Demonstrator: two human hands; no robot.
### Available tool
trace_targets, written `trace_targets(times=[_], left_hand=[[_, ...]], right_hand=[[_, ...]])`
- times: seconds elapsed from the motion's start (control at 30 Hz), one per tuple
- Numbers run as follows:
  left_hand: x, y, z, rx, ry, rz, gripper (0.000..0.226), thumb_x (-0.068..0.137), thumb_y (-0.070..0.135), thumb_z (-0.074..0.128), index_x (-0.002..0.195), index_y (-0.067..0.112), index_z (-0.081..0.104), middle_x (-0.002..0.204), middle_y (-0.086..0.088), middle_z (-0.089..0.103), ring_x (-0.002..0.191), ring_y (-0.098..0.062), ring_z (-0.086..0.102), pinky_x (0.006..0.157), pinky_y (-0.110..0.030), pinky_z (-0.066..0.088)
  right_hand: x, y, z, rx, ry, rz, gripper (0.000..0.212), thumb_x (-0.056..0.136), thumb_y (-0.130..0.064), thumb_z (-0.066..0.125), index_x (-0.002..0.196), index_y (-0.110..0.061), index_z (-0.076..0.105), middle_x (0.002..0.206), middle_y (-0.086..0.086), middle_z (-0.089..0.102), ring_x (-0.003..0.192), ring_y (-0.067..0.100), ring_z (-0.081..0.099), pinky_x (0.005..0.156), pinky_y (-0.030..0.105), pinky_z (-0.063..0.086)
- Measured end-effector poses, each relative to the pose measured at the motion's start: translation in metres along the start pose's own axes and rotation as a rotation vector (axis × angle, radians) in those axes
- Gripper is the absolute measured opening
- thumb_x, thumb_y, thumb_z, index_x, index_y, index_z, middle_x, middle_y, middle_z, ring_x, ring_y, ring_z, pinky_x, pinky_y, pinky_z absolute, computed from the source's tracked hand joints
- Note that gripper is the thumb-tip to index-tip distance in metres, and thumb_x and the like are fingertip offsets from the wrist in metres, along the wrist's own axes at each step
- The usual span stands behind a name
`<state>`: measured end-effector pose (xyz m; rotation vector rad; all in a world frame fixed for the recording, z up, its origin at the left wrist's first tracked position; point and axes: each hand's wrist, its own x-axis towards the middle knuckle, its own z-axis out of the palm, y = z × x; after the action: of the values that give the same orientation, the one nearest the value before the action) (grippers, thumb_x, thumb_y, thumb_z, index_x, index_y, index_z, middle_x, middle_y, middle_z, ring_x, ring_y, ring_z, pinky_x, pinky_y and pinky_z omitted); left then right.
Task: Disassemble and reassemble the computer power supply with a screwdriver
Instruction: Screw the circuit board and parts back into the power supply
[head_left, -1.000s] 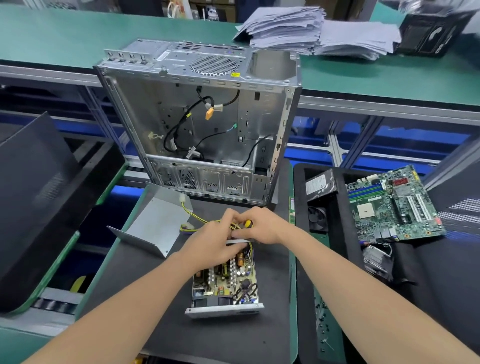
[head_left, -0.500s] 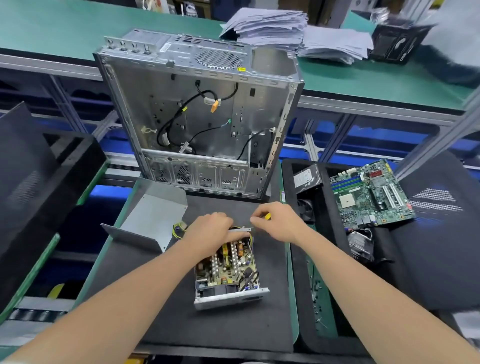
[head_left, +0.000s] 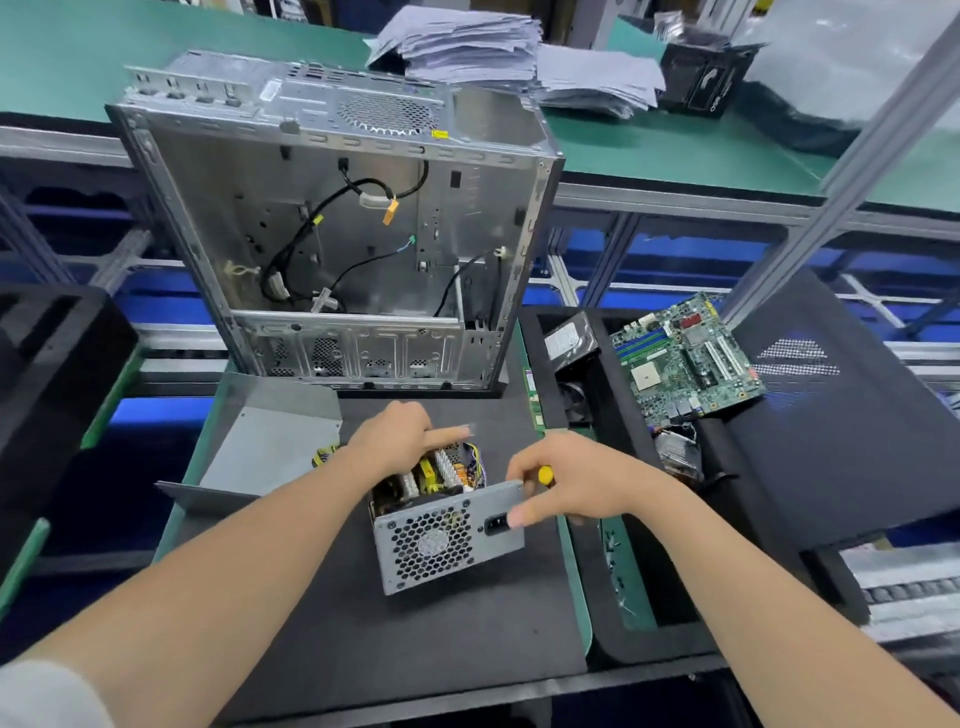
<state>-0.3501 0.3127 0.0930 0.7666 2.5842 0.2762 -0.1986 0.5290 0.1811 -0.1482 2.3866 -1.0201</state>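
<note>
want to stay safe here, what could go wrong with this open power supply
1. The power supply is tipped up between the left hand and the right hand, which also holds the screwdriver; that split grip could slip.
2. Its board is uncovered beside the left hand, so a slip might knock it or snag the wires.

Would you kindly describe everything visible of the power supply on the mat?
The power supply is a grey sheet-metal box with its cover off, on the black mat. Its near face, tipped toward the camera, has a honeycomb fan grille and a black power socket. Inside show a circuit board, yellow components and coloured wires. The left hand rests on its far end; the right hand, holding a yellow-handled screwdriver, grips its near right corner.
</note>
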Motion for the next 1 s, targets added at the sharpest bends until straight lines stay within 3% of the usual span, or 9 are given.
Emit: trace_targets(times=[0.2, 0.33, 0.47, 0.67, 0.73, 0.8, 0.9, 1.0], left_hand=[[0.010, -0.004, -0.003, -0.080, -0.037, -0.102, 0.041, 0.104, 0.017, 0.056, 0.063, 0.011, 0.053, 0.062, -0.002, 0.032, 0.055, -0.020, 0.030, 0.050, -0.031, 0.025], [0.012, -0.010, -0.005, -0.198, -0.047, -0.066, 0.057, 0.098, 0.047, 0.066, 0.058, 0.011, 0.048, 0.055, 0.001, 0.023, 0.048, -0.015, 0.023, 0.046, -0.027, 0.021], [0.009, -0.010, -0.008, -0.134, -0.014, 0.039, 0.064, 0.095, 0.063, 0.054, 0.057, 0.015, 0.035, 0.057, 0.001, 0.023, 0.051, -0.016, 0.025, 0.054, -0.030, 0.028], [0.003, 0.012, -0.010, 0.090, 0.141, 0.102, 0.069, 0.089, 0.082, 0.041, 0.070, 0.016, 0.053, 0.064, 0.001, 0.056, 0.060, -0.021, 0.055, 0.057, -0.034, 0.043], [0.001, 0.017, -0.010, 0.153, 0.227, 0.105, 0.070, 0.085, 0.085, 0.039, 0.077, 0.017, 0.054, 0.072, 0.002, 0.059, 0.069, -0.022, 0.058, 0.059, -0.035, 0.043], [-0.002, 0.017, -0.006, 0.120, 0.320, 0.100, 0.067, 0.081, 0.087, 0.042, 0.082, 0.020, 0.052, 0.076, 0.006, 0.055, 0.071, -0.018, 0.055, 0.055, -0.032, 0.037], [-0.007, 0.014, -0.003, -0.055, 0.417, 0.103, 0.054, 0.080, 0.079, 0.061, 0.086, 0.026, 0.054, 0.080, 0.014, 0.052, 0.074, -0.012, 0.052, 0.055, -0.027, 0.034], [-0.017, 0.009, -0.010, -0.201, 0.416, 0.155, 0.048, 0.088, 0.073, 0.056, 0.087, 0.026, 0.064, 0.083, 0.013, 0.061, 0.078, -0.006, 0.057, 0.065, -0.029, 0.045]], right_hand=[[0.007, 0.003, 0.010, 0.195, 0.177, 0.008, 0.023, 0.094, -0.033, 0.076, 0.079, -0.027, 0.059, 0.068, -0.011, 0.064, 0.050, 0.024, 0.061, 0.045, 0.014, 0.038], [0.014, 0.003, 0.004, 0.248, 0.260, -0.019, 0.027, 0.097, -0.038, 0.073, 0.084, -0.018, 0.058, 0.073, -0.008, 0.067, 0.051, 0.026, 0.058, 0.044, 0.014, 0.037], [0.015, 0.009, -0.003, 0.139, 0.175, -0.062, 0.030, 0.095, -0.039, 0.075, 0.078, -0.021, 0.058, 0.071, -0.010, 0.065, 0.051, 0.019, 0.059, 0.049, 0.017, 0.040], [0.015, 0.013, 0.000, -0.270, -0.090, -0.085, 0.043, 0.083, -0.049, 0.083, 0.066, -0.026, 0.051, 0.055, -0.005, 0.051, 0.054, 0.014, 0.048, 0.055, 0.031, 0.037], [0.019, 0.015, 0.011, -0.459, -0.085, -0.126, 0.042, 0.085, -0.047, 0.081, 0.069, -0.026, 0.048, 0.060, -0.005, 0.047, 0.068, 0.018, 0.044, 0.059, 0.034, 0.036], [0.022, 0.019, 0.021, -0.602, -0.059, -0.151, 0.032, 0.088, -0.042, 0.077, 0.080, -0.027, 0.050, 0.069, -0.006, 0.049, 0.083, 0.022, 0.044, 0.067, 0.038, 0.045], [0.023, 0.027, 0.024, -0.550, -0.047, -0.143, 0.026, 0.089, -0.039, 0.078, 0.086, -0.028, 0.054, 0.072, -0.009, 0.050, 0.090, 0.024, 0.047, 0.070, 0.038, 0.047], [0.023, 0.030, 0.008, -0.468, -0.087, -0.185, 0.020, 0.086, -0.031, 0.081, 0.101, -0.028, 0.068, 0.093, -0.012, 0.066, 0.095, 0.015, 0.057, 0.074, 0.031, 0.046]])
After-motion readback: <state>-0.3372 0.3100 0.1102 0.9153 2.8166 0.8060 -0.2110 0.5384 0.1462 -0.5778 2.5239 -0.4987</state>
